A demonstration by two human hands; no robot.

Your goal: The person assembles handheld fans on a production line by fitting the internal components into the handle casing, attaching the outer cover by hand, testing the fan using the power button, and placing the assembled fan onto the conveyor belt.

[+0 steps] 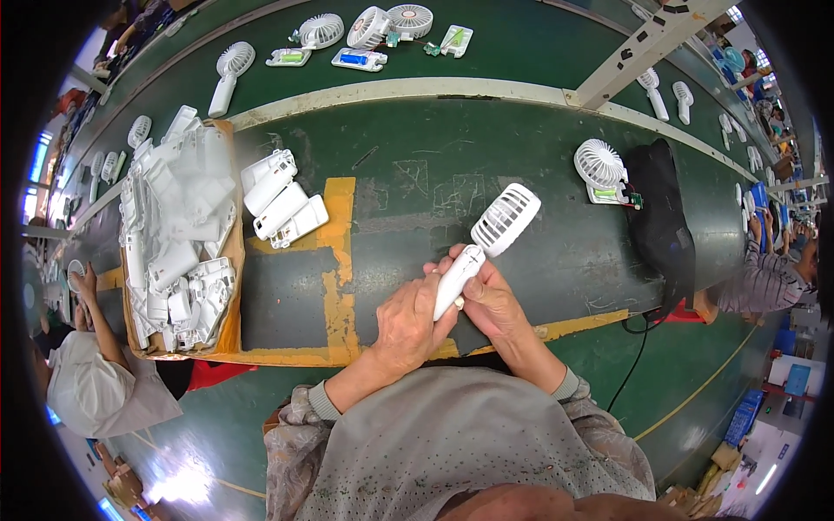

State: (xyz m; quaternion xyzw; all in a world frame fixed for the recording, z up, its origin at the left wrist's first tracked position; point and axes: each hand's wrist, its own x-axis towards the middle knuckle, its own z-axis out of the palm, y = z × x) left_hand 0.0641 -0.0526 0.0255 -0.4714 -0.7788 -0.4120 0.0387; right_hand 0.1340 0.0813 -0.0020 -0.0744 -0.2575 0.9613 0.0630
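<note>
A dark green workbench [408, 182] with yellow tape marks is carrying a cardboard box [228, 295] of white plastic shells, three loose white casings [282, 200], a half-built white fan [602, 169] and a black bag [660, 217].

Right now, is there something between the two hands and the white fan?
No. Both the left hand and the right hand already grip the handle of the white fan directly; nothing visible lies between them.

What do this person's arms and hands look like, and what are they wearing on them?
Both hands, left hand and right hand, are bare: no gloves, and no rings or watch that I can make out. Grey ribbed cuffs sit high on the forearms, under loose patterned grey-brown sleeves.
</note>
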